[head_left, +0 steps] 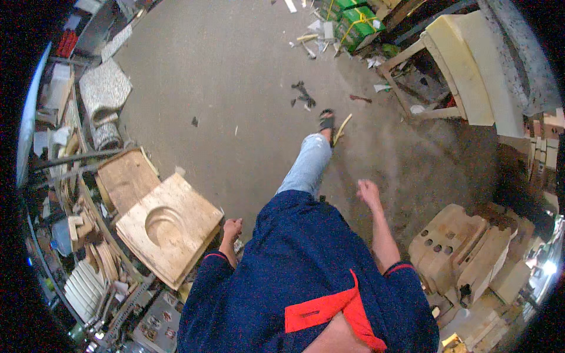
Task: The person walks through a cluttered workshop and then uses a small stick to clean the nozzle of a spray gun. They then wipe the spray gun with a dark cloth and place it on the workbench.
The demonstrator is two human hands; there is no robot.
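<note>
My left hand (pixel 232 228) hangs at my left side with its fingers loosely curled, and nothing shows in it. It is nearest to a pale wooden board (pixel 197 206) with a round recess, close to the board's right corner but apparently apart from it. My right hand (pixel 368 193) is held out in front of my right hip, over the floor. Its fingers are curled in, and I see no object in them. One leg in light blue jeans (pixel 306 167) is stepping forward, with a dark sandal (pixel 327 120) on the foot.
A grey concrete floor (pixel 235 76) lies ahead, with scraps and a thin stick (pixel 342 129) by my foot. Shelving with wooden pieces (pixel 103 262) lines the left. Green bundles (pixel 356 26) and a cream foam-like block (pixel 471 65) stand far right; shaped wooden blocks (pixel 450 241) sit near right.
</note>
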